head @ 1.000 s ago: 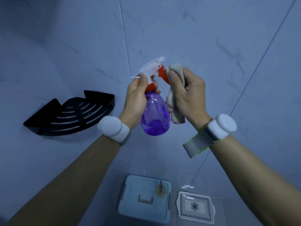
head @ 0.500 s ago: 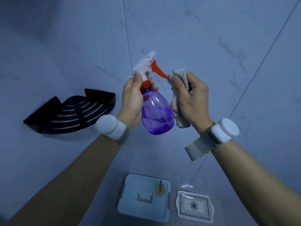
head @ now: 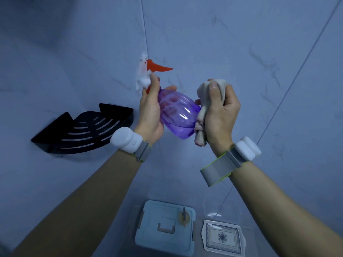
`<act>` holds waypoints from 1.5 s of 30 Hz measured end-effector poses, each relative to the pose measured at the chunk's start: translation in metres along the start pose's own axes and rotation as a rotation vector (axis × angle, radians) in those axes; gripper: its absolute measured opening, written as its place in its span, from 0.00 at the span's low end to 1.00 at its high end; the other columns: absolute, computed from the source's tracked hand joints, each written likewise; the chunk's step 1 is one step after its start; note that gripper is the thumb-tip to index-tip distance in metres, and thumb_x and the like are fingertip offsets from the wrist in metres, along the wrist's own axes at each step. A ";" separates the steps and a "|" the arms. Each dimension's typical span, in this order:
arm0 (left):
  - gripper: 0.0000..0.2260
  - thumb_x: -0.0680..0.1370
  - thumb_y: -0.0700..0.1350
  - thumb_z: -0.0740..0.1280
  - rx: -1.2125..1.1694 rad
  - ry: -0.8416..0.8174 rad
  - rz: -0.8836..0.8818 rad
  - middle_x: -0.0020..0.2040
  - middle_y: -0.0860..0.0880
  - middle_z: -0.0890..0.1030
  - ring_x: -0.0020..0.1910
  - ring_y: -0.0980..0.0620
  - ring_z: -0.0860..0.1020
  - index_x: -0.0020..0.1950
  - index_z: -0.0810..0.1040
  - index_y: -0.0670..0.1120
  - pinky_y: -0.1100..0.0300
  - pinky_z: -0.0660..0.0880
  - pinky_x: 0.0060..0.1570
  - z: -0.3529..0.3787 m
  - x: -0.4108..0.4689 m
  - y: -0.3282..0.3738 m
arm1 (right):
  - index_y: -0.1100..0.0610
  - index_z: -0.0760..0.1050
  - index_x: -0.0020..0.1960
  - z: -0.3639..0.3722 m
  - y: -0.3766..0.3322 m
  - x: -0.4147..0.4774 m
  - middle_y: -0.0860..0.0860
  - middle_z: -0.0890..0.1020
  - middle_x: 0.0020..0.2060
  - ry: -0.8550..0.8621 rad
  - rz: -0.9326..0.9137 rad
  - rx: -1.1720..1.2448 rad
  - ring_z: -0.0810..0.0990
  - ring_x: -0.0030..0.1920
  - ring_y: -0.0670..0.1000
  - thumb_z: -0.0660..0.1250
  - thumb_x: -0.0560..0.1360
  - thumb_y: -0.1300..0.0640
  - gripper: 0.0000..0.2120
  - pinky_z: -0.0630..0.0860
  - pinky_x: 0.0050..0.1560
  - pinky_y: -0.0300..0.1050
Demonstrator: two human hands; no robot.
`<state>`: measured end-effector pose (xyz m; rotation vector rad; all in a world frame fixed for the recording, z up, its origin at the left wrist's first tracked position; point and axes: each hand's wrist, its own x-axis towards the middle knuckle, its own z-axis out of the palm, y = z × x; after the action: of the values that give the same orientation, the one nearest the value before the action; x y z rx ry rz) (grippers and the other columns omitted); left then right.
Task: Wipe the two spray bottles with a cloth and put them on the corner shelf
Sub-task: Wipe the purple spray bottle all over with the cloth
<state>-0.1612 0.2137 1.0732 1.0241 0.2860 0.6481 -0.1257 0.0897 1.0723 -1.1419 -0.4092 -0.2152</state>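
My left hand (head: 150, 115) grips a purple spray bottle (head: 178, 114) by its neck, just under the white head and orange trigger. The bottle is tilted, with its base pointing down to the right. In my right hand (head: 220, 115) is a bunched pale cloth (head: 202, 115), pressed against the lower right side of the bottle. The black corner shelf (head: 83, 130) hangs on the tiled wall to the left of my left wrist, with nothing on it. I see only one spray bottle.
Below, between my forearms, sits a light blue lidded box (head: 165, 227) with a small item on its lid. A white patterned tray (head: 222, 236) lies to its right. Grey tiled walls (head: 241, 52) meet in a corner behind the bottle.
The bottle has tipped from near upright to a slant, its head swinging up and left. My right hand with the cloth has slid from the trigger down to the bottle's body.
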 end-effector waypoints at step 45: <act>0.06 0.75 0.42 0.66 -0.169 0.181 -0.115 0.34 0.44 0.79 0.30 0.45 0.79 0.39 0.75 0.42 0.55 0.78 0.37 0.001 0.005 0.009 | 0.51 0.71 0.45 0.019 0.015 0.017 0.46 0.76 0.40 0.040 -0.259 -0.017 0.75 0.41 0.54 0.57 0.81 0.60 0.09 0.77 0.46 0.63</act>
<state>-0.1600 0.2195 1.0818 0.7830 0.4378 0.6498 -0.1086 0.1143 1.0740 -1.0977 -0.5204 -0.4673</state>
